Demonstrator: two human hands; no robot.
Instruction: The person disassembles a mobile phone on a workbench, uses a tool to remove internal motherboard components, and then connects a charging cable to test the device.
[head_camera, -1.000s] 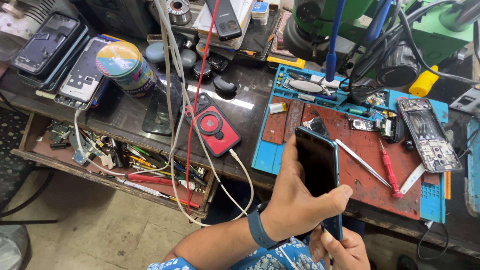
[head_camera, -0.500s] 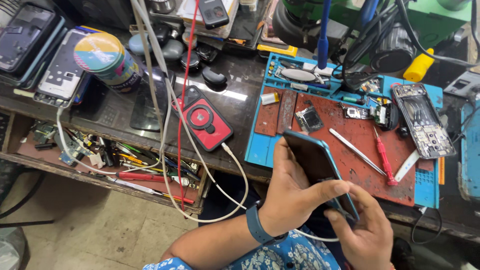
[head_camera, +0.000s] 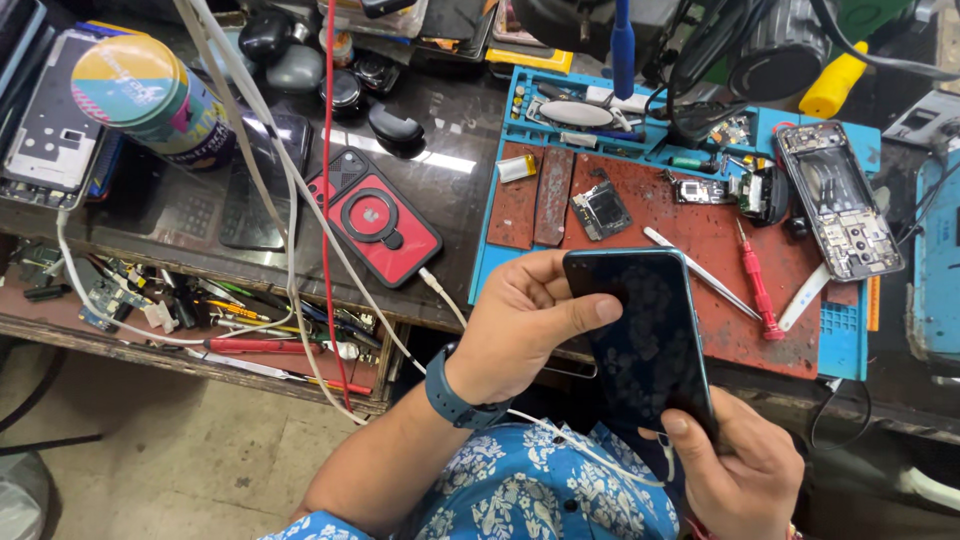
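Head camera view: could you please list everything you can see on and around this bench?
phone: one, dark glass with a blue edge, held in both hands in front of the bench
repair mat: one, blue with a worn red centre, right half of the bench
opened phone body: one, dark, right side of the mat
screwdriver: one, red handle, on the mat
tweezers: one, silver, on the mat left of the screwdriver
phone case: one, red and black with a ring, on the dark bench top
can: one, multicoloured, far left
cables: several, white and red, draped over the bench
wristband: one, blue, left wrist
left hand: grips the phone's left edge
right hand: holds its lower end
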